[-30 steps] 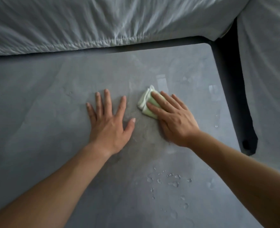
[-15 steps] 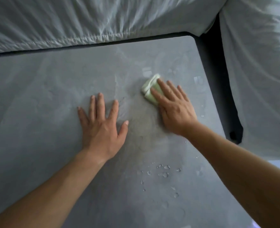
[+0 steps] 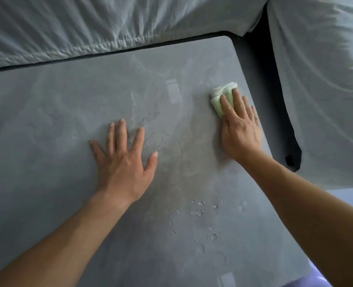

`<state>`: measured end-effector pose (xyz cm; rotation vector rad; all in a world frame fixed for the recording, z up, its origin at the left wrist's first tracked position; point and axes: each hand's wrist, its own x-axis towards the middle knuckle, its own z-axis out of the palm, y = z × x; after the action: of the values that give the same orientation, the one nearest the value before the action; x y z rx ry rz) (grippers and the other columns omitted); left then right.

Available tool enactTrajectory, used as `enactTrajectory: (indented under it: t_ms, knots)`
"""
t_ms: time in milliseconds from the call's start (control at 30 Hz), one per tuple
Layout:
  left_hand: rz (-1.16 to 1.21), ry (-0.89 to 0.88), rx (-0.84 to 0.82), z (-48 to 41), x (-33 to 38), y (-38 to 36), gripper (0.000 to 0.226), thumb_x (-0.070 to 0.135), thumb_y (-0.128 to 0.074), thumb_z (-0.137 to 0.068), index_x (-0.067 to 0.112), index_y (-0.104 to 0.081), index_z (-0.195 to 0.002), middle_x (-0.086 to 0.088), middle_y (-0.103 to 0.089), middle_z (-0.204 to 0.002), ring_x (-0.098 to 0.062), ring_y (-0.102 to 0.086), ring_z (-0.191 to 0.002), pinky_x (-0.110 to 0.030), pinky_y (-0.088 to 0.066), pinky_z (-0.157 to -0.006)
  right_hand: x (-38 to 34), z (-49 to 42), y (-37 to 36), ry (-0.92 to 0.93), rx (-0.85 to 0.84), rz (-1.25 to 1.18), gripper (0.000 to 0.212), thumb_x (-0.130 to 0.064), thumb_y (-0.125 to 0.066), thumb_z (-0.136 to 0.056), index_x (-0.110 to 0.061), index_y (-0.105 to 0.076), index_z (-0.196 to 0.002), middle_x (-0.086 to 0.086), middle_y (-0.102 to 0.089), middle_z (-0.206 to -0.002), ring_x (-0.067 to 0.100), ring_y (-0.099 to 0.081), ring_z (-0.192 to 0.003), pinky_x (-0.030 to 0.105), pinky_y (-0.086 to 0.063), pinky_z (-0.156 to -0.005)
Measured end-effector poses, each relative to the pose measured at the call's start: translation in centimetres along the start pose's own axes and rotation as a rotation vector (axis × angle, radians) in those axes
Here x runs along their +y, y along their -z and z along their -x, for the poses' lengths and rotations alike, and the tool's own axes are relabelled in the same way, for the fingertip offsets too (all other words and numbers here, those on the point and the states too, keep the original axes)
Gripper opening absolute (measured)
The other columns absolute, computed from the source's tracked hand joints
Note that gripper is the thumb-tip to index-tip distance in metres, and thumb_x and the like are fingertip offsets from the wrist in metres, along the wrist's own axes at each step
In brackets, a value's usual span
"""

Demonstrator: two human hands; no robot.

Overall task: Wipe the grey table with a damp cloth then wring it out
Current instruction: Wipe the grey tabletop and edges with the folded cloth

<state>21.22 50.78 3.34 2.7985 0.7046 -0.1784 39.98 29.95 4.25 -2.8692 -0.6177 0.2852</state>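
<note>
Lower centre: water droplets beaded on the grey table, unwiped. Mid-frame: left hand flat on the surface, fingers spread, holding nothing. Upper right: right hand, fingers straight, presses the folded green cloth onto the table near its right edge. Step judged: wiping; wringing not begun. The next stroke should sweep toward the droplets. Much of the cloth lies hidden under the fingers; pale draped fabric conceals whatever stands beyond the table.

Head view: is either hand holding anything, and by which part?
Nothing is gripped. The right hand presses the green cloth onto the grey table, straight fingers over its near half; the left hand lies flat, empty.
</note>
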Motion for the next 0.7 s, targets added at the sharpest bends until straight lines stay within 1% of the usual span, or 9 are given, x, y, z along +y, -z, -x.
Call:
enactTrajectory:
  t_ms: [67, 133, 200, 300, 367, 400, 500, 567, 700]
  knots:
    - [0.001, 0.016, -0.005, 0.2, 0.1, 0.2, 0.069, 0.059, -0.035, -0.087, 0.022, -0.037, -0.145, -0.020, -0.019, -0.158, -0.037, -0.014, -0.146, -0.074, -0.013, -0.106, 0.3, 3.8, -0.4, -0.008, 0.001, -0.017, 0.060, -0.022, -0.037, -0.097, -0.036, -0.027, -0.155, -0.003, -0.010, -0.167, 0.027, -0.009, -0.154, 0.043, -0.008, -0.125]
    - [0.004, 0.029, 0.007, 0.7, 0.2, 0.3, 0.070, 0.059, -0.034, -0.087, 0.019, -0.037, -0.144, -0.021, -0.019, -0.157, -0.038, -0.014, -0.146, -0.073, -0.013, -0.107, 1.6, 7.3, -0.2, 0.062, -0.043, -0.006, 0.060, -0.023, -0.036, -0.095, -0.031, -0.031, -0.154, 0.000, -0.014, -0.166, 0.029, -0.012, -0.154, 0.045, -0.009, -0.125]
    - [-0.005, 0.035, 0.025, 1.4, 0.2, 0.3, 0.069, 0.058, -0.034, -0.088, 0.018, -0.037, -0.144, -0.022, -0.019, -0.157, -0.039, -0.014, -0.146, -0.073, -0.013, -0.107, 3.3, 6.5, 0.3, 0.107, -0.059, 0.005, 0.060, -0.020, -0.038, -0.093, -0.027, -0.036, -0.153, 0.004, -0.018, -0.165, 0.032, -0.015, -0.153, 0.047, -0.010, -0.125]
    - [-0.023, 0.057, 0.008, 2.8, 0.0, 0.2, 0.070, 0.059, -0.034, -0.087, 0.018, -0.037, -0.145, -0.023, -0.019, -0.156, -0.042, -0.014, -0.145, -0.073, -0.014, -0.107, 2.9, 2.6, 0.4, -0.093, 0.000, -0.016, 0.061, -0.020, -0.034, -0.095, -0.032, -0.029, -0.154, 0.001, -0.010, -0.167, 0.031, -0.010, -0.153, 0.044, -0.007, -0.125]
    - [-0.027, 0.075, -0.021, 3.7, -0.1, 0.1, 0.071, 0.058, -0.035, -0.087, 0.018, -0.036, -0.146, -0.023, -0.018, -0.157, -0.042, -0.013, -0.146, -0.073, -0.015, -0.108, 1.0, 3.4, -0.4, -0.144, 0.024, -0.037, 0.063, -0.025, -0.029, -0.093, -0.035, -0.025, -0.154, -0.002, -0.007, -0.167, 0.029, -0.007, -0.153, 0.042, -0.006, -0.125]
    - [-0.032, 0.080, -0.032, 4.0, 0.0, 0.1, 0.072, 0.058, -0.035, -0.087, 0.019, -0.034, -0.147, -0.023, -0.017, -0.157, -0.042, -0.012, -0.146, -0.072, -0.015, -0.108, 0.1, 4.9, -0.9, -0.084, 0.027, -0.034, 0.063, -0.025, -0.030, -0.092, -0.035, -0.027, -0.154, -0.001, -0.009, -0.167, 0.030, -0.009, -0.153, 0.042, -0.006, -0.124]
    - [-0.026, 0.105, -0.059, 4.1, 0.3, 0.0, 0.074, 0.058, -0.036, -0.086, 0.021, -0.029, -0.150, -0.021, -0.010, -0.160, -0.041, -0.005, -0.148, -0.072, -0.012, -0.110, -0.6, 9.9, -1.8, 0.240, -0.054, 0.048, 0.064, -0.022, -0.041, -0.090, -0.029, -0.033, -0.154, 0.004, -0.019, -0.165, 0.033, -0.014, -0.153, 0.043, -0.007, -0.125]
    - [-0.031, 0.106, -0.063, 4.1, 0.5, -0.2, 0.076, 0.060, -0.034, -0.086, 0.022, -0.026, -0.151, -0.021, -0.008, -0.161, -0.040, -0.002, -0.148, -0.072, -0.010, -0.110, -0.4, 8.2, -1.8, 0.307, -0.093, 0.065, 0.064, -0.021, -0.042, -0.092, -0.030, -0.031, -0.154, 0.003, -0.018, -0.166, 0.033, -0.014, -0.153, 0.045, -0.007, -0.125]
    - [-0.054, 0.089, -0.067, 4.2, 0.2, -0.5, 0.078, 0.062, -0.032, -0.086, 0.022, -0.023, -0.152, -0.021, -0.006, -0.161, -0.041, 0.000, -0.148, -0.073, -0.007, -0.109, -3.9, 0.6, -1.8, 0.119, -0.032, -0.015, 0.068, -0.024, -0.032, -0.088, -0.034, -0.023, -0.156, 0.001, -0.009, -0.168, 0.032, -0.006, -0.154, 0.044, -0.003, -0.125]
